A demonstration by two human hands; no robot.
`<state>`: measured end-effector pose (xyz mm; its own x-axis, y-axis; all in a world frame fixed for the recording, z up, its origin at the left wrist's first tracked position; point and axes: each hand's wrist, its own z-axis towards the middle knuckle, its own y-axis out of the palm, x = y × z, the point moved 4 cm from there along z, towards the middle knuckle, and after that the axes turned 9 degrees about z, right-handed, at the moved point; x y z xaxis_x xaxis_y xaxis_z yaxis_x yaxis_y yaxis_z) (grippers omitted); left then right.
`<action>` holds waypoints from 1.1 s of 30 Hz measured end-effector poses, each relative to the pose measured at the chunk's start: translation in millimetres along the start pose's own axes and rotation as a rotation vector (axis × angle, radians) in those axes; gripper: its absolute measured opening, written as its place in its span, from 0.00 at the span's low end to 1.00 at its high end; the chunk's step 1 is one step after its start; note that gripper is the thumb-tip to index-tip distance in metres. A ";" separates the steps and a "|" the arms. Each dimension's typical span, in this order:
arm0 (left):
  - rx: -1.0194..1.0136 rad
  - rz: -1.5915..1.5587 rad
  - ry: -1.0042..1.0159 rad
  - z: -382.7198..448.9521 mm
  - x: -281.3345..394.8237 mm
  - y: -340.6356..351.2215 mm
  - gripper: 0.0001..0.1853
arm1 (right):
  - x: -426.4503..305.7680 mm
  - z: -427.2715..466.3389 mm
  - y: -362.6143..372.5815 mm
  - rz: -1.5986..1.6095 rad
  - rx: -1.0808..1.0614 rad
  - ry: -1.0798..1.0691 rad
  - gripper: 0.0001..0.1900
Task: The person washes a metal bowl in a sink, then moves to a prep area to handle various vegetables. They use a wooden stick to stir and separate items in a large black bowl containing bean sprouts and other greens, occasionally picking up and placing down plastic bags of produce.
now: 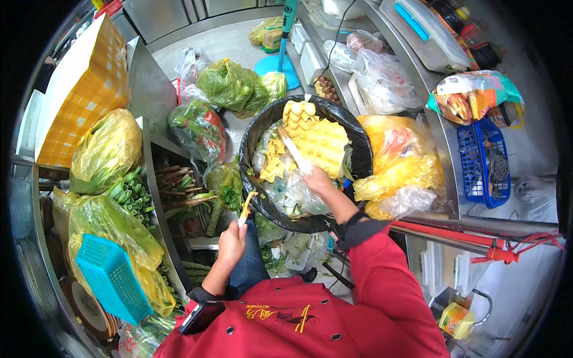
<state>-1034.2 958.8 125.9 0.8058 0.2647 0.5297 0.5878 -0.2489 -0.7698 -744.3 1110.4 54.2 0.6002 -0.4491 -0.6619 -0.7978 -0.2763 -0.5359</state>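
Note:
My left hand (pixel 232 241) grips the white handle of a yellow peeler (pixel 246 208), its head pointing up by the bin's near-left rim. My right hand (pixel 320 181) is closed around the lower end of a long, pale stick-shaped vegetable (pixel 293 150). It has a brownish tip and looks partly peeled; its exact kind is unclear. The vegetable slants over a round bin lined with a black plastic bag (pixel 365 154). Inside the bin lie a yellow moulded egg tray (pixel 329 141), torn tray pieces and clear plastic bags (pixel 291 194).
Bagged greens (pixel 226 83) stand on the floor beyond the bin. To the left, a shelf holds bagged vegetables (pixel 107 147) and a turquoise basket (pixel 114 277). Yellow plastic bags (pixel 398 165) crowd the bin's right side, beside a metal shelf with a blue basket (pixel 483 163).

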 end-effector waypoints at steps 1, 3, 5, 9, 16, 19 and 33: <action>0.002 0.001 0.014 0.3 3.8 2.4 0.15 | -12.8 -22.3 -17.4 0.015 0.026 -0.096 0.18; -0.003 0.013 0.034 -1.7 11.9 7.7 0.16 | -31.8 -86.1 -49.2 0.040 0.070 -0.284 0.17; -0.021 0.042 0.070 -3.1 28.4 14.6 0.16 | -14.7 -144.6 -74.8 -0.032 0.012 -0.199 0.17; -0.086 0.077 0.177 -12.7 64.5 37.2 0.14 | 35.1 -249.4 -88.4 -0.186 0.079 0.032 0.18; -0.322 0.303 0.566 -51.4 142.1 102.8 0.15 | 108.0 -330.6 -56.5 -0.366 0.154 0.184 0.13; -0.394 0.441 0.733 -54.5 160.5 131.6 0.12 | 118.4 -344.5 -49.1 -0.441 0.203 0.110 0.09; -0.377 0.607 0.758 -40.5 170.6 135.6 0.13 | 145.8 -347.2 -31.0 -0.715 0.262 -0.006 0.04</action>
<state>-814.2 932.5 126.3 0.7307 -0.6244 0.2759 -0.0520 -0.4539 -0.8895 -652.1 758.4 156.2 0.9665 -0.2320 -0.1096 -0.1757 -0.2871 -0.9417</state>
